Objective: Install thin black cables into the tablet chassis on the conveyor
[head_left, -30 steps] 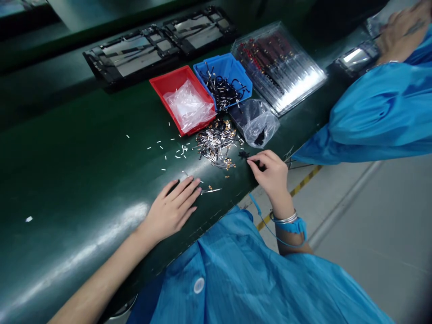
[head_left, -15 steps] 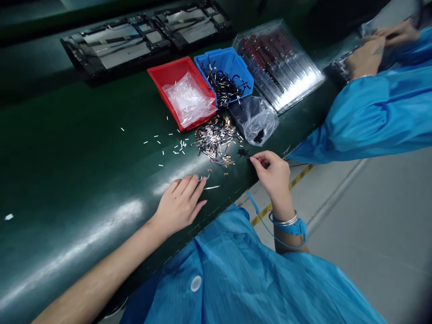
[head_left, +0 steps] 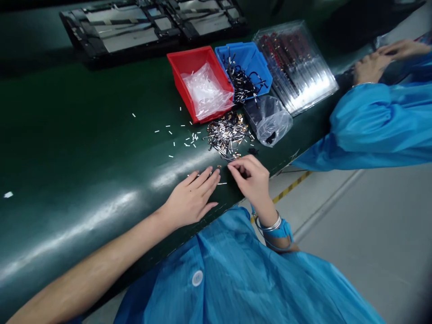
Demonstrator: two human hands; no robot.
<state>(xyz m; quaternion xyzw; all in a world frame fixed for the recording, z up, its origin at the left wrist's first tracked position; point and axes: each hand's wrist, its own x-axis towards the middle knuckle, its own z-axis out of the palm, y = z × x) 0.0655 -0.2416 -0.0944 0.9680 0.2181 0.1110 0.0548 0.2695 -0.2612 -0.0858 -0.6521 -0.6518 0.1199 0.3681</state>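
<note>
My left hand (head_left: pixel 194 198) lies palm down on the green tabletop (head_left: pixel 101 126), its fingers stretched and spread over a small part that they mostly cover. A thin whitish strip (head_left: pixel 222 183) rests just right of its fingertips. Close by on the right, my right hand (head_left: pixel 251 177) has thumb and forefinger pressed together in a pinch; whatever is between them is too small to make out. Beyond both hands lies a pile of short cable-like parts (head_left: pixel 227 135) with silvery and gold ends. A small black clump (head_left: pixel 253 151) sits just above my right hand.
Behind the pile stand a red bin (head_left: pixel 184 81) with a plastic bag and a blue bin (head_left: pixel 265 85) of black cables. Right of them are a bagged dark box (head_left: pixel 270 119) and a clear tray (head_left: pixel 317 85). A co-worker's sleeve (head_left: pixel 381 121) reaches in at right.
My right hand has moved left, away from the black clump and close to my left hand, still pinched. My left hand stays flat on the table. The whole view has shifted slightly.
</note>
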